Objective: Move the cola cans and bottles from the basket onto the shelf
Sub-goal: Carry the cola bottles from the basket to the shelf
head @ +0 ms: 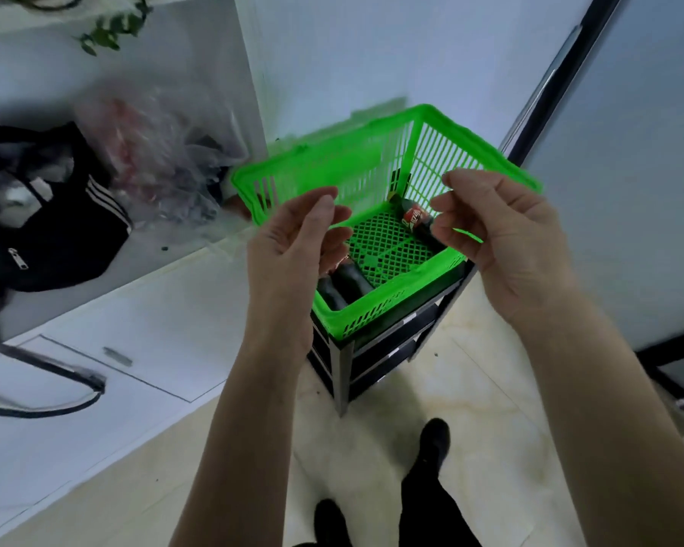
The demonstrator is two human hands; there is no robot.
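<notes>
Step in hand: I read this as the reach-in before a pick; nothing is held yet, and at least three cola bottles lie in the basket (387, 309).
Left hand (293, 246): raised over the near-left part of the basket, fingers loosely curled, thumb near the fingertips, gripping nothing that I can see.
Right hand (506, 238): raised over the right side of the basket, fingers likewise relaxed and curled, empty; both hands hang apart, the basket floor showing between them.
Labelled bottle (417, 223): lying on the basket floor just left of my right fingertips and below them, red label up, partly hidden by those fingers.
Two dark bottles (342, 286): lying side by side in the near-left corner, directly under my left hand, their upper ends covered by it.
Cans: I cannot make out any in the basket from here.
Basket: sits on top of the dark metal shelf (376, 357), beneath both hands.
Shelf tiers: below the basket and below the wrists; how much room they offer I cannot tell.
Next move, my judgement: lower the right hand onto the labelled bottle, wrap around its body, lift it over the rim, then bring it down to a tier under the basket.
</notes>
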